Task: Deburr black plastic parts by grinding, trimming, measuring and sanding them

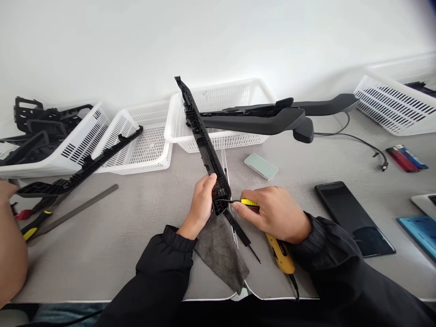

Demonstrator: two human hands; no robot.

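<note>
My left hand [201,200] is wrapped round the lower end of a long black plastic trim strip [200,136], which stands tilted from the table up towards the back left. My right hand [272,213] grips a yellow-handled tool [281,254] whose thin dark tip touches the strip's bottom end. A grey cloth [221,250] lies under the strip's end, beside a thin black piece [240,231].
Three white baskets [218,113] line the back; the left one holds black parts. A large black moulded part [259,119] rests across the middle basket. Another person's arm [10,245] is at the left, near a metal file [78,209]. A phone [352,215] lies right.
</note>
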